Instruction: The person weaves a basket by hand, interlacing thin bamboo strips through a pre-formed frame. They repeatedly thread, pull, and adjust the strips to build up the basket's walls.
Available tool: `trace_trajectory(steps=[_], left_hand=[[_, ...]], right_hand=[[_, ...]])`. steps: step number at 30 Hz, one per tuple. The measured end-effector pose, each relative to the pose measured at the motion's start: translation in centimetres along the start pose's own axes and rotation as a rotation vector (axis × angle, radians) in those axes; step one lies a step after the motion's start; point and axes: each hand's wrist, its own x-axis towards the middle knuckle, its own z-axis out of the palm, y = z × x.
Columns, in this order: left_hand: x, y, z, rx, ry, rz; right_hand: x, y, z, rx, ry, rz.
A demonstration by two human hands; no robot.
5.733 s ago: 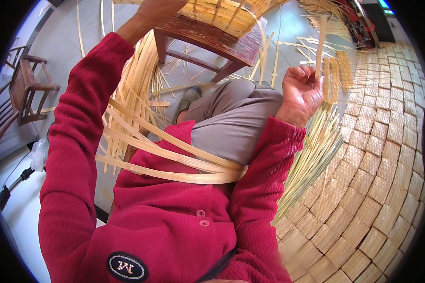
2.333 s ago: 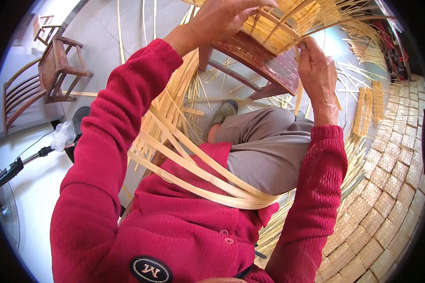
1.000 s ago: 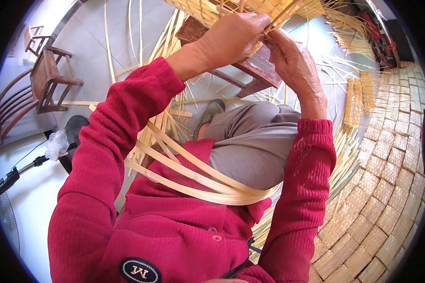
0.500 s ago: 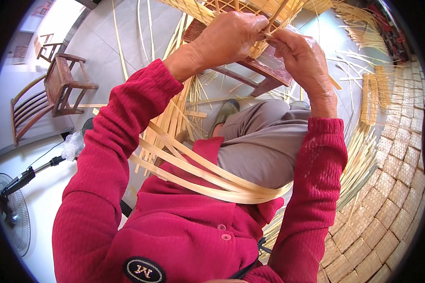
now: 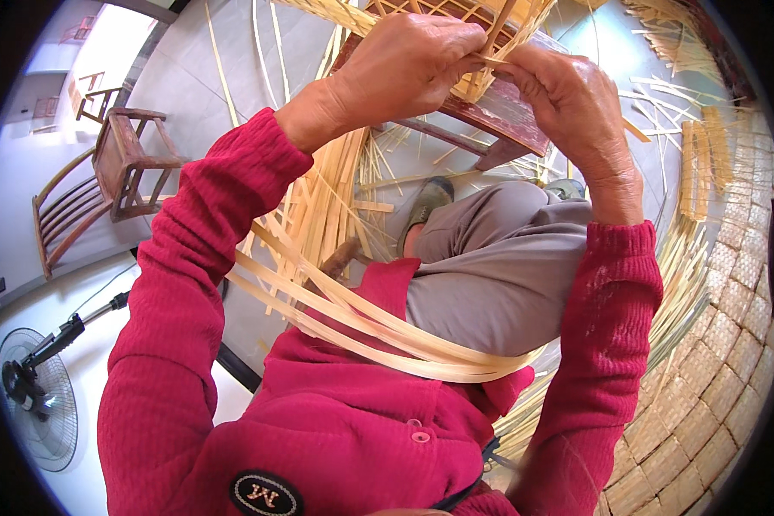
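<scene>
Both hands are raised at the top of the view, at the corner of a woven bamboo basket that rests on a worn red-brown bench. My left hand is closed, its fingertips pinching a thin bamboo strip. On the other side of the corner, my right hand pinches the same strip between thumb and fingers, so it spans the short gap between them. An upright bamboo stake stands just behind this gap. Several long, pale bamboo strips curve across my lap.
More bamboo strips lie in a heap left of my legs, and a bundle lies at the right. Stacked woven pieces line the far right. A wooden chair and a black fan stand at the left.
The whole view has shifted a little, so the surroundings appear farther right. My hands are slightly farther apart, with the strip still pinched between them.
</scene>
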Motion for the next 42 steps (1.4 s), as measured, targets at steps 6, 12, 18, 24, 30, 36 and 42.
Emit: trace_trajectory(steps=[6, 12, 18, 24, 30, 36, 42], left_hand=[[0.0, -0.1, -1.2, -0.089, -0.147, -0.010], [0.2, -0.8, -1.6, -0.180, -0.241, -0.028], [1.2, -2.3, -2.1, -0.187, -0.279, 0.081], [0.0, -4.0, -1.4, -0.555, -0.280, -0.235], [-0.3, -5.1, -1.6, -0.524, -0.332, -0.121], [-0.4, -6.2, -2.9, -0.611, -0.446, -0.156], [1.2, -7.8, -5.4, -0.363, -0.594, 0.045]], right_hand=[[0.9, 0.7, -0.5, 0.034, -0.031, 0.075], [2.1, 2.4, 0.4, 0.129, -0.101, -0.039], [4.4, 3.4, 0.7, 0.253, -0.198, -0.176], [6.2, 3.8, -0.6, 0.173, -0.367, -0.132], [8.3, 3.6, -0.5, 0.330, -0.442, -0.164], [8.3, 4.4, 0.7, 0.395, -0.407, -0.235], [9.1, 4.0, 1.0, 0.319, -0.360, -0.311]])
